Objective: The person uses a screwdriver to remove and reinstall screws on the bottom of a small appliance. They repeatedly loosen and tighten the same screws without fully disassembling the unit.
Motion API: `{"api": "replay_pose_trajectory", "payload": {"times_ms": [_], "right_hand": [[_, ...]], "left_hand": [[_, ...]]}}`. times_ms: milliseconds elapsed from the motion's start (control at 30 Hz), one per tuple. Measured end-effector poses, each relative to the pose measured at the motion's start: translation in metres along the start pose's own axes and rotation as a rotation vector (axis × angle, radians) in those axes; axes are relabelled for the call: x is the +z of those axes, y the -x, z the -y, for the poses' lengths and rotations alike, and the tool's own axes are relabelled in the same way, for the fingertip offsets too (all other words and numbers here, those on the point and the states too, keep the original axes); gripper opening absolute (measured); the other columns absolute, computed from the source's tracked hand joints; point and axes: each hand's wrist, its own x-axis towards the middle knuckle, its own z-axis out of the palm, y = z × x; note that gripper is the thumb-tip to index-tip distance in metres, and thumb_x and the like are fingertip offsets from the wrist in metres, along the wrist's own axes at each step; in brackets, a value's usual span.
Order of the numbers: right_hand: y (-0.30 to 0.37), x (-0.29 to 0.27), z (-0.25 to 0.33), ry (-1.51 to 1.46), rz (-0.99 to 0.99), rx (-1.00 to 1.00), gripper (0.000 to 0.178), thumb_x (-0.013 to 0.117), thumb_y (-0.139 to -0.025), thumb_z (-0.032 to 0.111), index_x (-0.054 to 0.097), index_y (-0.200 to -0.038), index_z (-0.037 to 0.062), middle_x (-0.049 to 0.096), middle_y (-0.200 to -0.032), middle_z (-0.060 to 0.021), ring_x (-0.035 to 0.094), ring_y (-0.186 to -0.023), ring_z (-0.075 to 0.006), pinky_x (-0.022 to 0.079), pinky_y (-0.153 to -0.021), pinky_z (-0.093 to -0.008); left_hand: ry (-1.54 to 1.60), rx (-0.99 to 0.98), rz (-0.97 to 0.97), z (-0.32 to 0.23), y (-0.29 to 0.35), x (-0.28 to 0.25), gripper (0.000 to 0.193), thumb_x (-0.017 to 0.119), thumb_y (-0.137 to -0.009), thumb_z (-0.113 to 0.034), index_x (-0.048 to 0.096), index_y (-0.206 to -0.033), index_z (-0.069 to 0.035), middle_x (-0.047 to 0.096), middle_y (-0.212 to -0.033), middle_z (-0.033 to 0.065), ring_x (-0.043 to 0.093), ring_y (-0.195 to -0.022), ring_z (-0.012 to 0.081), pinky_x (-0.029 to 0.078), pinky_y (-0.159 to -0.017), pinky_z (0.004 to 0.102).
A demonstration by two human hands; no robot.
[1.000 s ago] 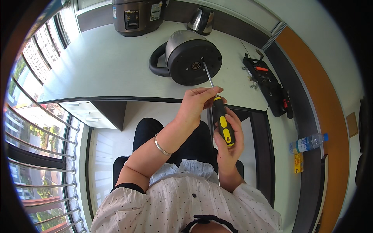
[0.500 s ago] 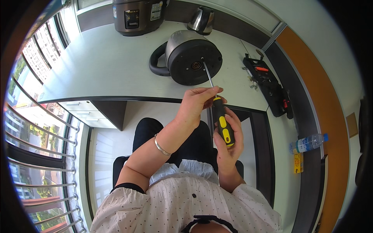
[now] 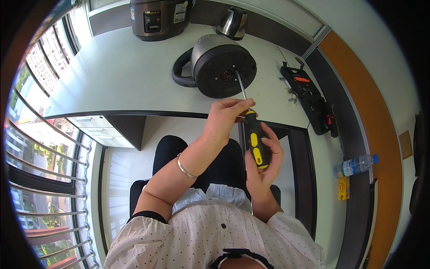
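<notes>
An electric kettle [image 3: 210, 45] lies on its side, its black round base [image 3: 210, 87] turned toward me and its handle [image 3: 179, 67] to the left. Several small screws dot the base around a ringed connector. A black-and-yellow screwdriver [image 3: 256, 145] points up at it, its metal tip just beside the upper screw; whether it touches I cannot tell. With thumb and fingers, my left hand [image 3: 224, 119] pinches the shaft where it meets the handle. Lower down, my right hand [image 3: 266, 166] wraps loosely round the screwdriver handle, closed on it.
A rice cooker [image 3: 159, 20] and a second kettle [image 3: 232, 23] stand at the back of the white desk [image 3: 116, 71]. To the right lie a black tool case [image 3: 311, 96] with red tools and loose metal bits beside it, a water bottle [image 3: 356, 166] and a yellow box [image 3: 344, 188].
The screwdriver has rolled in my right fingers, so its yellow patches face another way. Its tip has slipped slightly right and down from the screw. The kettle stays put.
</notes>
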Motion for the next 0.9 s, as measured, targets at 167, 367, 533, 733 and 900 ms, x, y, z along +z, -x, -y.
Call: {"api": "replay_pose_trajectory", "payload": {"times_ms": [167,367,533,733,900], "right_hand": [[-0.004,-0.004,0.005,0.293,0.08,-0.132,0.036,0.061,-0.074,-0.008,0.055,-0.109,0.0006,0.042,-0.132,-0.0213,0.052,-0.094,-0.0232,0.042,-0.088,-0.0322],[-0.002,-0.006,0.007,0.326,0.078,-0.139,0.036,0.061,-0.075,-0.008,0.056,-0.109,0.0015,0.042,-0.132,-0.0216,0.052,-0.092,-0.0228,0.042,-0.085,-0.0314],[0.002,-0.009,0.014,0.321,0.095,-0.125,0.037,0.059,-0.076,-0.009,0.053,-0.11,0.0039,0.043,-0.133,-0.0221,0.051,-0.105,-0.0258,0.044,-0.091,-0.033],[0.001,-0.008,0.012,0.31,0.074,-0.157,0.034,0.061,-0.076,-0.007,0.055,-0.108,0.0023,0.042,-0.133,-0.0216,0.052,-0.091,-0.0219,0.042,-0.084,-0.0303],[-0.001,-0.007,0.012,0.29,0.077,-0.142,0.034,0.061,-0.076,-0.007,0.055,-0.108,0.0024,0.042,-0.132,-0.0214,0.051,-0.091,-0.0218,0.042,-0.085,-0.0304]], "left_hand": [[-0.008,0.022,-0.05,0.001,-0.003,-0.004,0.023,0.072,-0.082,-0.026,0.068,-0.081,-0.003,0.066,-0.079,0.0041,0.055,-0.067,0.0083,0.044,-0.073,0.0254],[-0.001,0.016,-0.054,0.001,-0.001,-0.001,0.023,0.073,-0.082,-0.026,0.067,-0.079,-0.003,0.066,-0.077,0.0031,0.051,-0.064,0.0068,0.041,-0.07,0.0236],[0.007,-0.028,-0.033,0.004,0.003,-0.001,0.022,0.072,-0.082,-0.024,0.067,-0.079,-0.003,0.065,-0.077,0.0031,0.051,-0.065,0.0071,0.041,-0.071,0.0235],[0.041,0.009,-0.015,0.005,0.002,-0.002,0.02,0.072,-0.082,-0.023,0.067,-0.079,-0.003,0.066,-0.078,0.0044,0.055,-0.068,0.0086,0.042,-0.072,0.0248],[0.05,0.024,-0.018,0.006,0.0,-0.003,0.02,0.072,-0.082,-0.023,0.067,-0.079,-0.004,0.067,-0.08,0.0054,0.056,-0.069,0.0094,0.043,-0.072,0.025]]}}
